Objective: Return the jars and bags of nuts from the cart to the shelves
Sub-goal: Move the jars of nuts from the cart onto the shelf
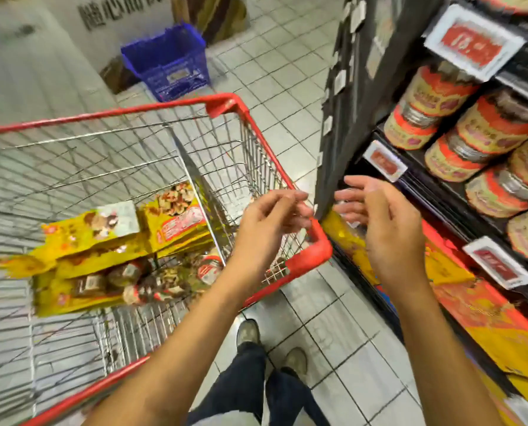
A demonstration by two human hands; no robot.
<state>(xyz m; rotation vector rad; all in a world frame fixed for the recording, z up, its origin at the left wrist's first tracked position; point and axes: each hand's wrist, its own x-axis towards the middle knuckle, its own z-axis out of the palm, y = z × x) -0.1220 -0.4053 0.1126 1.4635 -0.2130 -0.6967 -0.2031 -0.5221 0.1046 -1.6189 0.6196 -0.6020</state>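
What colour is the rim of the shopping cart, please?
The cart rim is red, clearest in the head view.

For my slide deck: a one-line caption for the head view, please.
Empty left hand and right hand hover between a cart holding yellow bags and shelved jars.

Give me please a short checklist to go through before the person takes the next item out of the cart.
1. The left hand is free: ok, it holds nothing.
2. The right hand is free: ok, fingers relaxed, nothing in it.
3. Goods remain to return: ok, yellow bags and jars lie in the cart.
4. The cart is close to the shelves: ok, its red corner is beside the shelf end.
5. Free room among the shelf jars: cannot tell, the rows look full and the picture is blurred.
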